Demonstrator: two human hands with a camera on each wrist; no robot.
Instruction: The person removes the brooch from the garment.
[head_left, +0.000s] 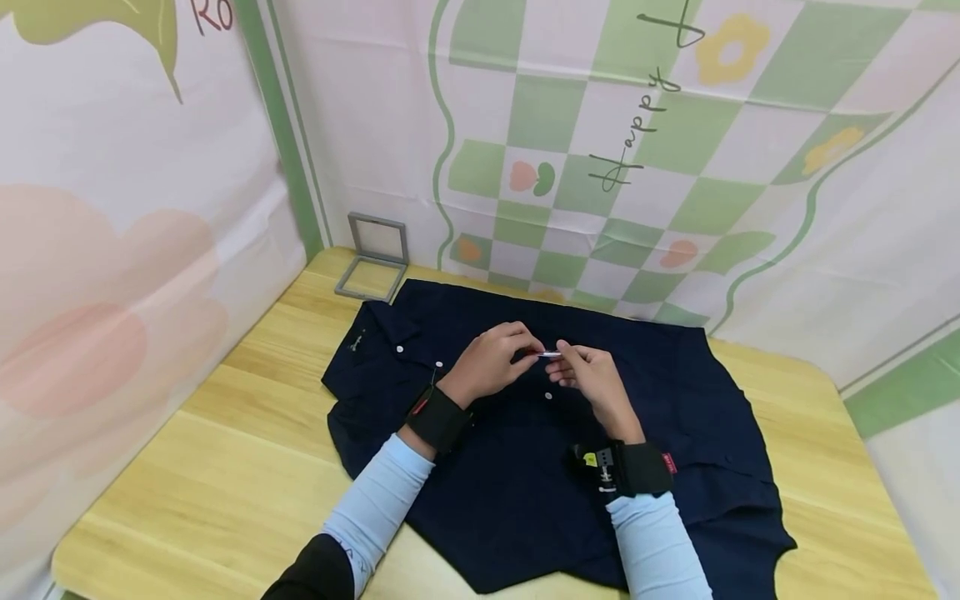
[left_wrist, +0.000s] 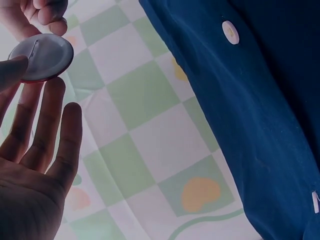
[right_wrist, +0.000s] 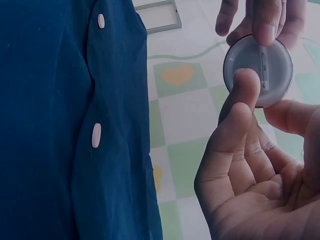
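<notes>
Between the fingertips of both hands is a round pin-back badge (head_left: 550,354), seen nearly edge-on from the head. Its grey back and the thin pin (right_wrist: 264,67) running across it show in the right wrist view. My left hand (head_left: 491,364) pinches one edge with thumb and fingers; the other fingers stretch out below it in the left wrist view. Opposite, my right hand (head_left: 595,385) grips the other edge between thumb and fingertips. Both hands are over a dark navy shirt (head_left: 517,492), spread out with white buttons (head_left: 548,396) along its front.
A grey hinged frame (head_left: 372,277) stands unfolded at the table's back left corner, near the shirt collar (head_left: 358,342). The wooden table (head_left: 247,450) meets a printed cloth backdrop (head_left: 555,125) behind and at the left.
</notes>
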